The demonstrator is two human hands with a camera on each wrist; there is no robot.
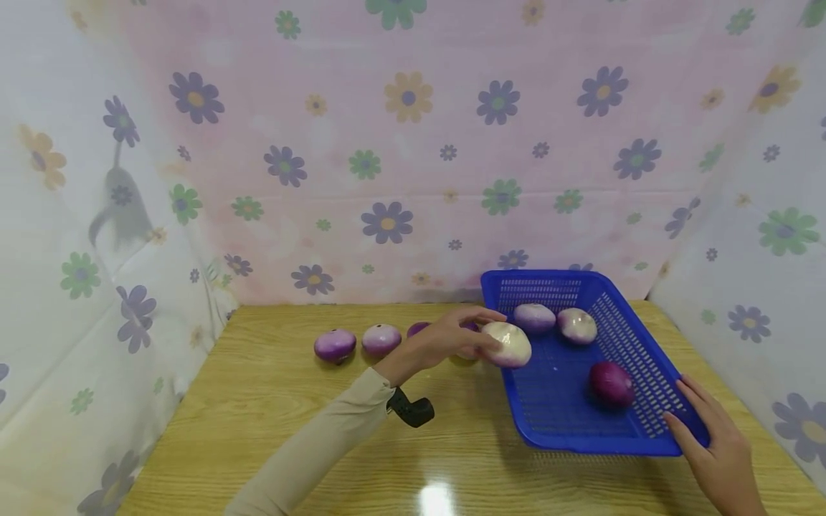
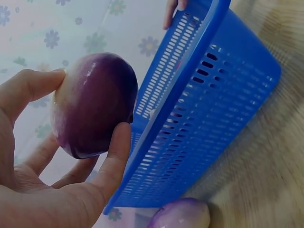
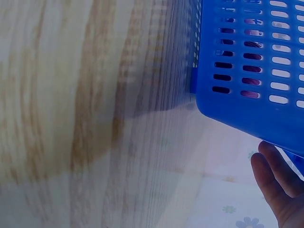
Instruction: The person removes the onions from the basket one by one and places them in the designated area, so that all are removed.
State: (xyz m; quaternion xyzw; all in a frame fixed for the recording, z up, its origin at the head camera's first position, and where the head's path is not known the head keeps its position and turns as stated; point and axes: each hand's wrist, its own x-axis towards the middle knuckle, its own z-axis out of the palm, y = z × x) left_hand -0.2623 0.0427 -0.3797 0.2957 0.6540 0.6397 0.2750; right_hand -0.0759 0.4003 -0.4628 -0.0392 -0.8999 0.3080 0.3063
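Observation:
My left hand [image 1: 452, 337] pinches a red onion [image 1: 508, 345] between thumb and fingers, over the left rim of a blue plastic basket [image 1: 548, 423]. In the left wrist view this onion [image 2: 95, 104] shows a dark purple side and a pale side, held above the basket's edge. My right hand [image 1: 716, 437] grips the basket's right rim near the front corner. Inside the basket lie a pale purple onion [image 1: 534, 318], a whitish onion [image 1: 577, 326] and a dark purple onion [image 1: 611, 385].
A row of onions stands on the wooden table [image 1: 258, 416] left of the basket, among them a purple onion [image 1: 335, 346] and a paler onion [image 1: 381, 340]. My left forearm partly hides the row. Flowered cloth [image 1: 387, 143] hangs behind and at both sides.

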